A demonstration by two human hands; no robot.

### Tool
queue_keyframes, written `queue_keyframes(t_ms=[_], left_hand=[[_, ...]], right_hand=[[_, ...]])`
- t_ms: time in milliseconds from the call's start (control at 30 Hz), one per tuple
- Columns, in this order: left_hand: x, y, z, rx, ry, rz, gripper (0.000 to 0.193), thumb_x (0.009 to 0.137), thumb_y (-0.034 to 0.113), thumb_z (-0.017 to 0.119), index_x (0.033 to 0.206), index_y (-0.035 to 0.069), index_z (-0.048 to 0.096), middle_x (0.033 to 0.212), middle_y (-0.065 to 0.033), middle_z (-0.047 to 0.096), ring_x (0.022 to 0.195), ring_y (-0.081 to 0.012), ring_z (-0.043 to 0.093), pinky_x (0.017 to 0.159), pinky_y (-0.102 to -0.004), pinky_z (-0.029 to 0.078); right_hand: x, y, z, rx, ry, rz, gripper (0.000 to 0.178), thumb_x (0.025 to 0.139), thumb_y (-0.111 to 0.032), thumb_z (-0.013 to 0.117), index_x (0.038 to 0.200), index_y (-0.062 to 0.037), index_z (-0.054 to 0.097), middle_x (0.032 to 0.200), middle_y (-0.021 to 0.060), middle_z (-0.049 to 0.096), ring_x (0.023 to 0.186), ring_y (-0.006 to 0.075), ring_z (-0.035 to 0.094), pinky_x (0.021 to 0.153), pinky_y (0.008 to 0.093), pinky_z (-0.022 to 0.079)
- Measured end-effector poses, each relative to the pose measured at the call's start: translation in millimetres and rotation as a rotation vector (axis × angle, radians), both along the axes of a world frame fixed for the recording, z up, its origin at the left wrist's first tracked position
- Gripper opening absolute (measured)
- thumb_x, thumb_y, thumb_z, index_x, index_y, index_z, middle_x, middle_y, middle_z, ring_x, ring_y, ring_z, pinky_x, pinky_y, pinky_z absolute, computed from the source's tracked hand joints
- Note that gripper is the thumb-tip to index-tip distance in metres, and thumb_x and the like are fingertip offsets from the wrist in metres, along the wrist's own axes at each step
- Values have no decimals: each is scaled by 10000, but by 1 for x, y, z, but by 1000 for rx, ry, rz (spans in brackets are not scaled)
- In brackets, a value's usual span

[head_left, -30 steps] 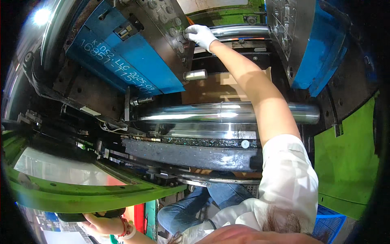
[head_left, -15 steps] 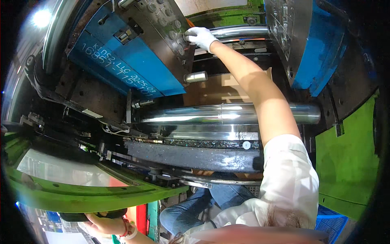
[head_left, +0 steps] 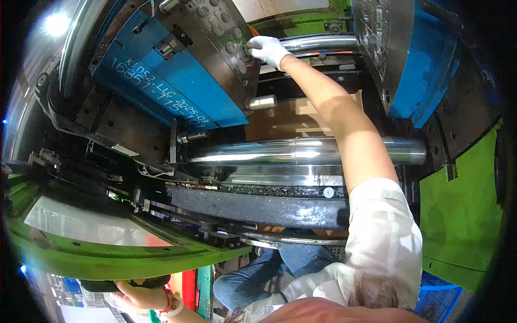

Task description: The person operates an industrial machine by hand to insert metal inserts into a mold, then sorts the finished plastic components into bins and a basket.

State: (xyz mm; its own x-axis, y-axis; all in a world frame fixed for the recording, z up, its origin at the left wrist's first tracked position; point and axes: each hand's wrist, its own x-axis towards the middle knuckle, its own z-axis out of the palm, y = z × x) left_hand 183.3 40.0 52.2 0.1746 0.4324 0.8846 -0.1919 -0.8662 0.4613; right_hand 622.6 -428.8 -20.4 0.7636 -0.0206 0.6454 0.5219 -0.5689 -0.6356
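My right hand [head_left: 267, 51], in a white glove, reaches far out to the metal face [head_left: 207, 29] of the left blue mould half [head_left: 161, 81]. Its fingers are bent together against the lower edge of that face, beside several round inserts [head_left: 236, 33]. Whatever lies between the fingertips is hidden. At the lower left, my bare left hand [head_left: 141, 295] curls around a black handle [head_left: 159, 282] on the green machine door [head_left: 124, 266]. A red bracelet and a pale band circle that wrist.
The other blue mould half [head_left: 425, 59] stands to the right, across a gap. Polished tie bars [head_left: 247, 151] cross below and behind my right arm. A short guide pin [head_left: 262, 102] sticks out of the left half. Brown cardboard [head_left: 288, 121] lies below the gap.
The whole view has shifted very slightly. Both hands keep their places, the right at the mould face and the left on the door handle.
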Motion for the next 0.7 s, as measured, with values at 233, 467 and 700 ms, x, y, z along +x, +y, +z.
queue_keyframes(t_ms=[233,467,700], left_hand=[[3,-1,4,610,76,297,252,909,140,534,1098,-18,585,991,-175,586,797,-268,598,656,-320,483],[5,5,2,591,71,285,253,910,109,520,1119,-16,587,1073,-158,557,769,-196,555,598,-264,441],[-2,-22,13,-369,-66,-487,236,890,94,533,1095,-16,569,617,13,424,507,-56,327,448,-228,268]], right_hand=[[-1,5,1,-1,-41,-35,288,764,-263,611,1003,-115,674,996,116,663,937,265,628,848,350,485],[-1,10,-12,-111,-191,-162,264,779,-204,538,983,-104,672,977,133,645,929,292,607,828,391,483],[-14,25,-11,26,-39,35,367,816,-72,464,1167,-81,571,1047,192,606,986,348,582,828,415,491]])
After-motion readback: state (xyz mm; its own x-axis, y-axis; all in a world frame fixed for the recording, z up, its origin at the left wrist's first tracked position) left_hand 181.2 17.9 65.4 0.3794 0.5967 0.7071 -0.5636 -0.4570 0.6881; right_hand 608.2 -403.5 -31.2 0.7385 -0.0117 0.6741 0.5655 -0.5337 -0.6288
